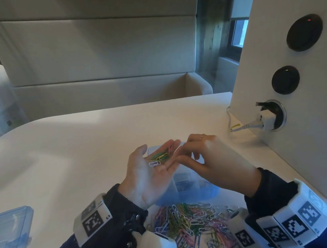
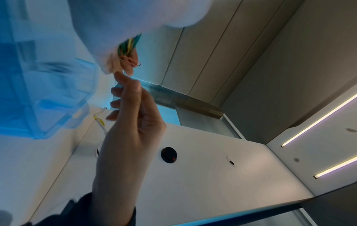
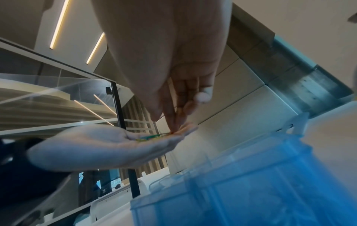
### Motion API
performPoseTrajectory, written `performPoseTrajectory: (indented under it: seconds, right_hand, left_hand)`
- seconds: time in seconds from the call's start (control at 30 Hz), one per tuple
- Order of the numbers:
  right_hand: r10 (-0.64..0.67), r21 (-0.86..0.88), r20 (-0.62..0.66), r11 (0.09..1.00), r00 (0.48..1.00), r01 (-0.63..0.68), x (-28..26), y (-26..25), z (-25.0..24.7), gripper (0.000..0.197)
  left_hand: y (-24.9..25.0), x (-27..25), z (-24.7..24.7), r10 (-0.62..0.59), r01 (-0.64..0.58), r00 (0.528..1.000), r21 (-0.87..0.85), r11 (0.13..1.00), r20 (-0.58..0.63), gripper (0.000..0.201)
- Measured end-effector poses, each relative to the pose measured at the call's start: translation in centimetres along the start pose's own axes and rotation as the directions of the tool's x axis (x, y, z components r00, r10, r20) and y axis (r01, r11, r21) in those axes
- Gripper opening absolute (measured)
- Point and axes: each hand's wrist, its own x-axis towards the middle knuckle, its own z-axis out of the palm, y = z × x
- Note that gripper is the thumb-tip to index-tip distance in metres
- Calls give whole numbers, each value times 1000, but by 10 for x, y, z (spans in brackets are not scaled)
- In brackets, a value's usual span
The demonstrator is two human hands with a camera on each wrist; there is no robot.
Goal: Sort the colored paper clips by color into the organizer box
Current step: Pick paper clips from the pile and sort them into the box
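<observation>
My left hand (image 1: 154, 168) lies palm up over the blue translucent organizer box (image 1: 191, 192), fingers relaxed, and carries a small bunch of green, yellow, pink and white paper clips (image 1: 161, 157). My right hand (image 1: 178, 154) reaches into that palm from the right. Its thumb and forefinger (image 3: 172, 122) pinch an orange-pink clip (image 2: 133, 62) at the tips of the left fingers. A big loose pile of mixed coloured clips (image 1: 193, 224) lies on the white table (image 1: 98, 143) between my wrists. The hands hide most of the box's compartments.
The clear blue lid (image 1: 6, 240) lies at the table's left edge. A white wall panel (image 1: 299, 83) with round sockets and a plugged-in white cable (image 1: 249, 126) stands close on the right. A cushioned bench stands beyond the table.
</observation>
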Motion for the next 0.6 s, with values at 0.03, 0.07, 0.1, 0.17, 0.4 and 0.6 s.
performPoseTrajectory:
  seconds: [0.03, 0.07, 0.1, 0.17, 0.4, 0.6]
  right_hand:
    - [-19, 13, -25, 1000, 999, 19, 0, -2, 1, 15]
    - [-42, 39, -51, 998, 998, 44, 0, -4, 2, 12]
    - [-66, 67, -67, 995, 996, 70, 0, -7, 4, 12]
    - [-109, 111, -71, 987, 992, 116, 0, -13, 6, 14]
    - [-120, 122, -92, 984, 989, 130, 0, -17, 7, 7]
    - [-92, 84, -163, 991, 982, 107, 0, -17, 2, 8]
  left_hand:
    - [-1, -2, 1, -9, 8, 1000, 13, 1000, 10, 62]
    - [-3, -4, 2, -22, 22, 999, 20, 1000, 31, 65]
    - [-5, -6, 4, -40, 38, 998, 22, 999, 56, 66]
    - [-10, -9, 6, -82, 84, 991, -19, 996, 105, 64]
    - [-20, -11, 8, -138, 144, 976, -27, 989, 167, 52]
    - [-17, -9, 4, -131, 137, 975, -24, 990, 177, 63]
